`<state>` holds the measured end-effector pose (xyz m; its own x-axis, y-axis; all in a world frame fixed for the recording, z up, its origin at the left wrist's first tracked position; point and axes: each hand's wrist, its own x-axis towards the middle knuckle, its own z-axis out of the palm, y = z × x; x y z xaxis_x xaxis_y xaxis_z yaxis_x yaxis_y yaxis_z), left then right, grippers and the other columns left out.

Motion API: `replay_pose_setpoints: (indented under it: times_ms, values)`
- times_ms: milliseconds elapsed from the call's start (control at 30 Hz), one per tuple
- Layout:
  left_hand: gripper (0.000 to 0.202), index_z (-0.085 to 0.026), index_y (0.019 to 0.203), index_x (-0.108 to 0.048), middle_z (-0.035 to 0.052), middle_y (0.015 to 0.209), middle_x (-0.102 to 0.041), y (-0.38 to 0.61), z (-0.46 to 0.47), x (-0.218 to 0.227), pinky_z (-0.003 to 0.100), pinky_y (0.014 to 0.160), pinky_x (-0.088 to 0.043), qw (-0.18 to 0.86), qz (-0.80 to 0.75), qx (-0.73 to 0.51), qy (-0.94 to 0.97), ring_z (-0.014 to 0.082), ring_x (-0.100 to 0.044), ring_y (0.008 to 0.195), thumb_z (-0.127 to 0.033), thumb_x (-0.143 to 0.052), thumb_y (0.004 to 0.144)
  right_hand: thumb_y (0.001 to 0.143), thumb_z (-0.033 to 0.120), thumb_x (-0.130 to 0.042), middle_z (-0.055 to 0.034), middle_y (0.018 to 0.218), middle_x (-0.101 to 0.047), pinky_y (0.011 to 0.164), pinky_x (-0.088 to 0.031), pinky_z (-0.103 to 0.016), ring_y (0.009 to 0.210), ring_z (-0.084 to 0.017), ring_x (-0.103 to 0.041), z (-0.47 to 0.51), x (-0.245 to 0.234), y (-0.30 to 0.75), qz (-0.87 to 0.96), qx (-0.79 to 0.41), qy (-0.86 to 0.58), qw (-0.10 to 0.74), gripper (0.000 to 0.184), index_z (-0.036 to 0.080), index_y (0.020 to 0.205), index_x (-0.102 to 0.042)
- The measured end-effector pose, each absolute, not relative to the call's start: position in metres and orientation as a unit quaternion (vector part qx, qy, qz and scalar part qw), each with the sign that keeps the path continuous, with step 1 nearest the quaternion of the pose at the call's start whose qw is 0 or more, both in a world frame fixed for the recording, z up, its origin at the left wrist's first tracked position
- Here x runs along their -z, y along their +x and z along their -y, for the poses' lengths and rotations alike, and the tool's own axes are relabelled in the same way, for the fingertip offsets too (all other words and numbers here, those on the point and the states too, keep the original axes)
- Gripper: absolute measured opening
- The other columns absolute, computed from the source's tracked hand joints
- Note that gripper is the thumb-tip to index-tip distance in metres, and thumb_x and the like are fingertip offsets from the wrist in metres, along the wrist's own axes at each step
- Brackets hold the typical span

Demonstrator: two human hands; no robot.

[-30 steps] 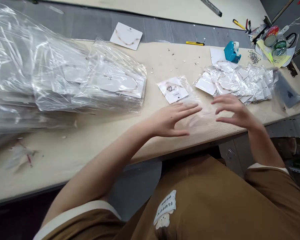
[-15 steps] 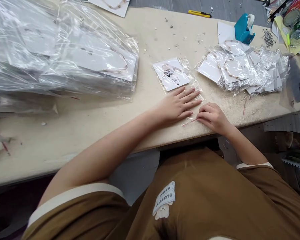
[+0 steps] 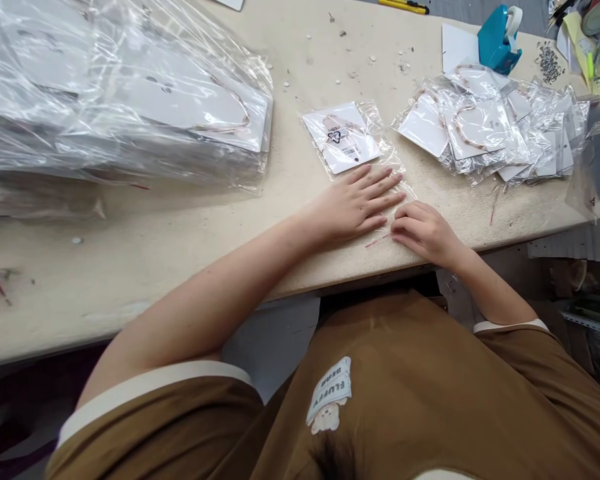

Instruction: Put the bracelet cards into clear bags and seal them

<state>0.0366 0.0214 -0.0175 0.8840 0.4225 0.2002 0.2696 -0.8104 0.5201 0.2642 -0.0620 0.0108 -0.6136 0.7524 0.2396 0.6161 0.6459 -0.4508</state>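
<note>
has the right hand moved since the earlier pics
Yes: against the bagged card, the right hand has moved toward the person and toward the left hand.

"How is the light?"

"Bright and even, seemingly from above; no lamp shows. Glare streaks the plastic bags [image 3: 120, 100] at upper left."

"Any shadows?"

"Soft ones, a faint band beneath that pile. Below the table edge [image 3: 45, 353], lower left falls dark."

"Is it sharp?"

"Mostly crisp, though the wide lens bends the frame's outer edges."
</note>
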Motion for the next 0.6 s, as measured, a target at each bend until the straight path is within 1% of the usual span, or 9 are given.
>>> replay_pose_setpoints:
  times_ms: [167, 300, 400, 467, 500, 600]
  values:
    - [0.055, -0.028, 0.155, -0.042, 0.0065, 0.168, -0.027, 0.037, -0.021, 0.017, 0.055, 0.129, -0.014, 0.252, -0.188, -0.160, 0.936, 0.0293, -0.023, 0.157, -0.042, -0.048, 0.103, 0.100, 0.024, -0.055, -0.0048, 0.090, -0.066, 0.082, -0.050, -0.036, 0.088, -0.020, -0.058, 0.058, -0.012, 0.265, 0.866, -0.221, -0.391, 0.221, 0.013, 0.022, 0.089, -0.063]
    - [0.055, -0.027, 0.156, -0.041, 0.0072, 0.168, -0.026, 0.037, -0.021, 0.018, 0.054, 0.129, -0.013, 0.235, -0.190, -0.155, 0.941, 0.0294, -0.021, 0.158, -0.043, -0.046, 0.104, 0.101, 0.026, -0.054, -0.0051, 0.093, -0.065, 0.083, -0.047, -0.037, 0.090, -0.020, -0.057, 0.060, -0.009, 0.266, 0.877, -0.186, -0.385, 0.221, 0.016, 0.023, 0.089, -0.064]
    - [0.056, -0.025, 0.157, -0.038, 0.0079, 0.169, -0.024, 0.037, -0.021, 0.017, 0.053, 0.129, -0.012, 0.214, -0.190, -0.139, 0.948, 0.0300, -0.019, 0.158, -0.045, -0.043, 0.105, 0.102, 0.026, -0.053, -0.0049, 0.093, -0.066, 0.084, -0.043, -0.037, 0.093, -0.020, -0.056, 0.068, -0.017, 0.271, 0.891, -0.183, -0.366, 0.197, 0.018, 0.023, 0.089, -0.065]
    - [0.056, -0.025, 0.158, -0.036, 0.0073, 0.169, -0.024, 0.037, -0.021, 0.016, 0.053, 0.129, -0.011, 0.204, -0.189, -0.125, 0.952, 0.0291, -0.017, 0.159, -0.045, -0.039, 0.106, 0.102, 0.026, -0.053, -0.0050, 0.092, -0.065, 0.084, -0.041, -0.036, 0.092, -0.020, -0.055, 0.078, -0.032, 0.283, 0.889, -0.238, -0.360, 0.149, 0.019, 0.022, 0.089, -0.065]
    - [0.056, -0.026, 0.159, -0.035, 0.0064, 0.169, -0.023, 0.037, -0.020, 0.014, 0.052, 0.129, -0.011, 0.201, -0.190, -0.116, 0.954, 0.0282, -0.017, 0.159, -0.045, -0.037, 0.106, 0.103, 0.026, -0.053, -0.0048, 0.091, -0.064, 0.083, -0.040, -0.035, 0.091, -0.019, -0.055, 0.085, -0.041, 0.293, 0.881, -0.291, -0.355, 0.117, 0.019, 0.021, 0.089, -0.065]
    - [0.056, -0.027, 0.160, -0.030, 0.0047, 0.171, -0.019, 0.035, -0.021, 0.011, 0.050, 0.130, -0.009, 0.194, -0.189, -0.092, 0.958, 0.0258, -0.014, 0.159, -0.045, -0.029, 0.108, 0.102, 0.027, -0.055, -0.0036, 0.084, -0.064, 0.081, -0.042, -0.032, 0.084, -0.015, -0.057, 0.118, -0.059, 0.344, 0.796, -0.517, -0.313, 0.030, 0.019, 0.019, 0.088, -0.066]
